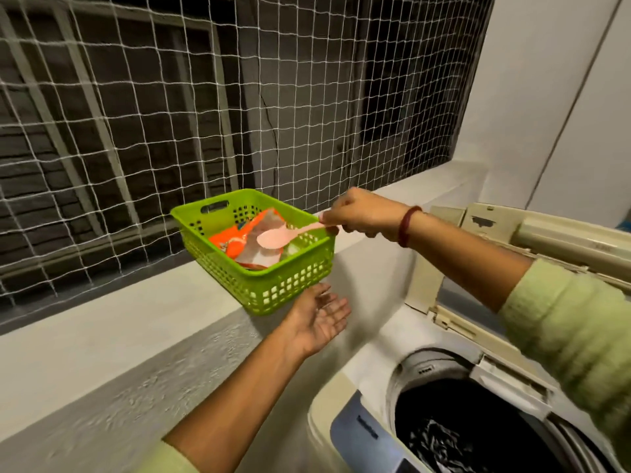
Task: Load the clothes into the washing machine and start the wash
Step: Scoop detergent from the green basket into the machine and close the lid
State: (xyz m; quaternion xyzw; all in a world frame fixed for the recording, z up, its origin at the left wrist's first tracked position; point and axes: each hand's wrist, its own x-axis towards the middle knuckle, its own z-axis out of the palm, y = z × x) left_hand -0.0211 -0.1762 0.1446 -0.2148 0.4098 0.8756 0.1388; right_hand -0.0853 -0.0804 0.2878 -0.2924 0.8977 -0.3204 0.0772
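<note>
Top-loading washing machine (362, 435), lid raised, dark clothes (437, 442) in drum

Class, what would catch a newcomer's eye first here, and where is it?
The bright green basket sits on the ledge, holding an orange packet. Above it the right hand pinches a pink spoon; the left hand is open below. Lower right, the open washing machine holds dark clothes.

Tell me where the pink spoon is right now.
In the head view, centre frame, the pink spoon is pinched by its handle in the right hand, its bowl hovering over the green basket on the ledge.
</note>
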